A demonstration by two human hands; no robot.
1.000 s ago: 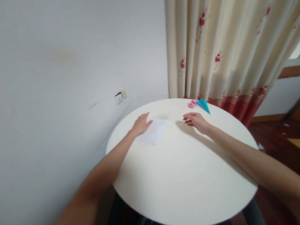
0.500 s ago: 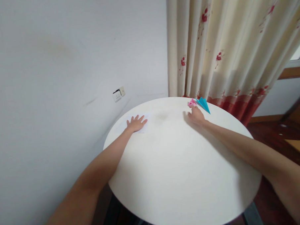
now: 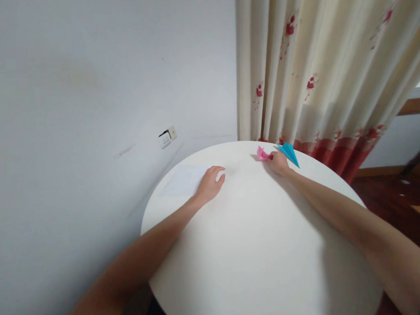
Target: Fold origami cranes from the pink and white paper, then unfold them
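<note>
My right hand (image 3: 279,163) is closed on a pink folded-paper flower (image 3: 262,154) near the far edge of the round white table. The flower's petals point left, out from my fingertips. Just behind that hand lies a blue paper plane (image 3: 289,153), its nose toward me. My left hand (image 3: 210,183) is over the table's left half, fingers curved and thumb apart, with nothing between them. It is at the right edge of a flat white sheet of paper (image 3: 181,181), covering a little of it.
The round white table (image 3: 249,248) stands close to a white wall (image 3: 106,87) with a socket (image 3: 165,140) on it. A cream curtain with red flowers (image 3: 317,69) hangs behind the table's far right edge.
My left hand has slid right off the white sheet, uncovering most of it, and its spread fingers have curved. My right hand has gripped the pink flower and turned it leftward.
</note>
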